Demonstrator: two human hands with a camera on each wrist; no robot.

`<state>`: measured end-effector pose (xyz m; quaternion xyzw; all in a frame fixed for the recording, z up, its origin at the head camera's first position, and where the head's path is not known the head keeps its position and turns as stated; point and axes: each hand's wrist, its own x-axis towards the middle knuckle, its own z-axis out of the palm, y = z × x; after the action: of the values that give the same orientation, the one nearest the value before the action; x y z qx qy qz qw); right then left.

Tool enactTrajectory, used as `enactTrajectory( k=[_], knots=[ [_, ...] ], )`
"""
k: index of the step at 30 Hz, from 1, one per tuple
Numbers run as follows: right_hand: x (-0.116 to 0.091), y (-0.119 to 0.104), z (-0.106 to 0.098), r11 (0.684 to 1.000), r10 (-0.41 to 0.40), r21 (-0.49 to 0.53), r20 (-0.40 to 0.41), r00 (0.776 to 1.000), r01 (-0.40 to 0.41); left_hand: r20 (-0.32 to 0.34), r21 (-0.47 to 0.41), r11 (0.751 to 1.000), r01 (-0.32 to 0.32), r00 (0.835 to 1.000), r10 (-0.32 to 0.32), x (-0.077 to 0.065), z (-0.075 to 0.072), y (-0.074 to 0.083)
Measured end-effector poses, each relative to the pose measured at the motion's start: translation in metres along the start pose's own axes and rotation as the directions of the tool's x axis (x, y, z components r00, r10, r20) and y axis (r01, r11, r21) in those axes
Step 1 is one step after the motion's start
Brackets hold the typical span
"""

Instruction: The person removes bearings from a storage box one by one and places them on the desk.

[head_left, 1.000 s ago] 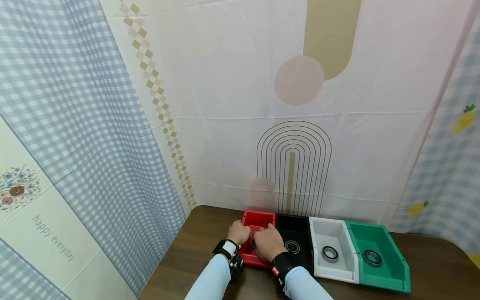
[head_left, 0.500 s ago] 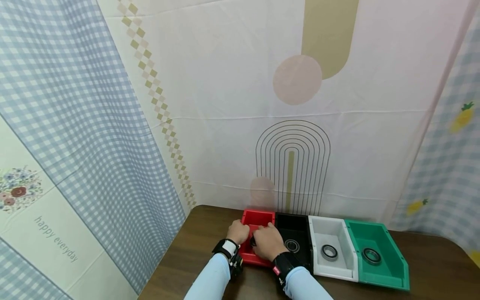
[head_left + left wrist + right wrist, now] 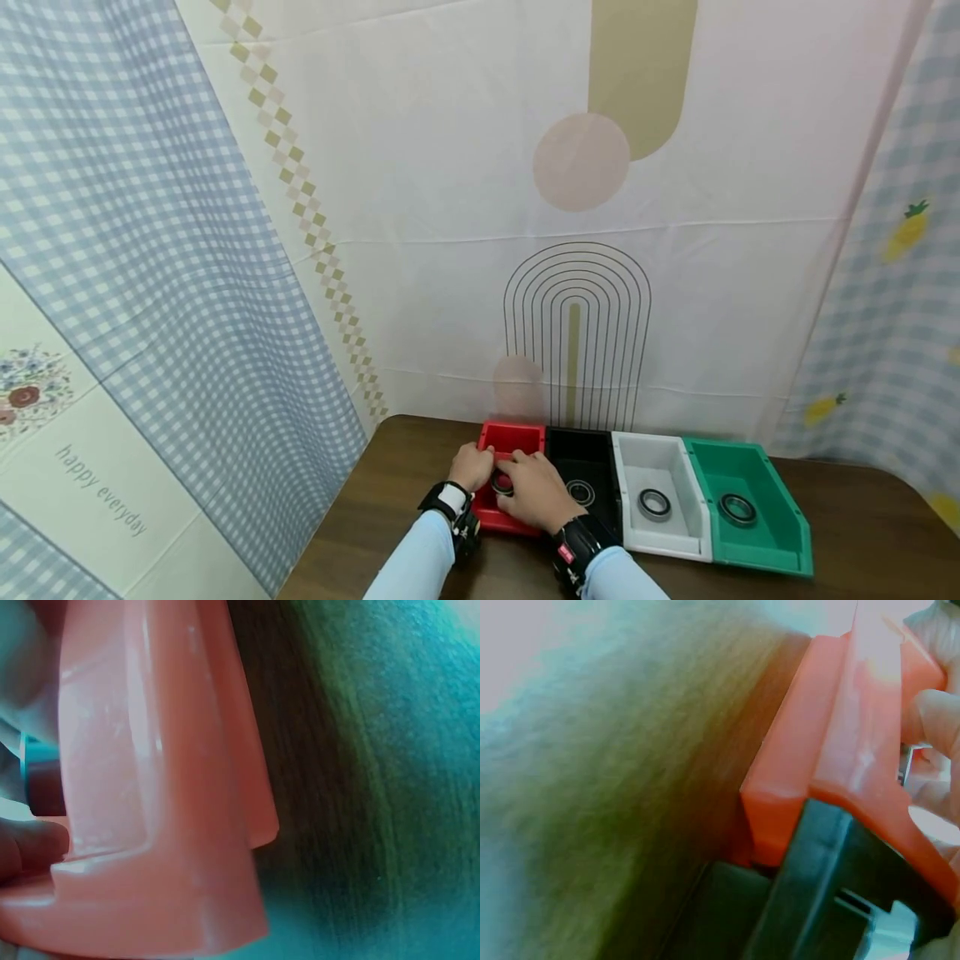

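Note:
A dark ring-shaped bearing (image 3: pixel 504 492) is held up tilted over the red bin (image 3: pixel 511 438), its open centre showing red. My right hand (image 3: pixel 538 493) pinches it from the right, fingers above and thumb below. Along its left side lies my left hand (image 3: pixel 472 467), fingers curled and thumb on top, seemingly holding that edge; part of this contact is hidden. In the left wrist view the bearing (image 3: pixel 45 787) shows as a dark edge between blurred fingers, behind the red wall. Fingers (image 3: pixel 934 716) close around a thin metal edge in the right wrist view.
To the right, a black bin (image 3: pixel 582 442), a white bin (image 3: pixel 648 446) and a green bin (image 3: pixel 787 508) stand side by side, each with one bearing inside. Brown tabletop (image 3: pixel 360 517) extends left and in front. A printed cloth (image 3: pixel 450 317) hangs behind.
The bearing has turned from mostly hidden and edge-on to showing its ring face. My right hand's fingers have opened out around it slightly. The head view has shifted a little.

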<state>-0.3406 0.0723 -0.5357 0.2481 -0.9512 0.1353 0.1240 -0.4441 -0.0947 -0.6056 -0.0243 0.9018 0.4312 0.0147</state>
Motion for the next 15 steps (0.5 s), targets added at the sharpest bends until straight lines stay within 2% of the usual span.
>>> enactTrajectory(
  k=[4,8,11,15],
  knots=[
    [-0.009,-0.004,-0.005,0.999,-0.016,0.038,0.002,1.000,0.016,-0.013,0.009,1.000,0.002,1.000,-0.002,0.000,0.000,0.001],
    [-0.020,-0.008,-0.013,0.997,-0.033,0.074,0.016,0.999,0.032,-0.014,0.011,1.000,0.008,1.000,-0.008,-0.008,-0.002,0.008],
    [-0.029,-0.011,-0.019,0.996,-0.055,0.074,0.030,0.998,0.053,-0.003,0.008,1.000,0.012,1.000,-0.012,-0.019,-0.007,0.017],
    [-0.040,-0.018,-0.027,0.994,-0.078,0.085,0.056,0.995,0.073,0.010,-0.024,0.999,0.028,1.000,-0.028,-0.042,-0.021,0.038]
  ],
)
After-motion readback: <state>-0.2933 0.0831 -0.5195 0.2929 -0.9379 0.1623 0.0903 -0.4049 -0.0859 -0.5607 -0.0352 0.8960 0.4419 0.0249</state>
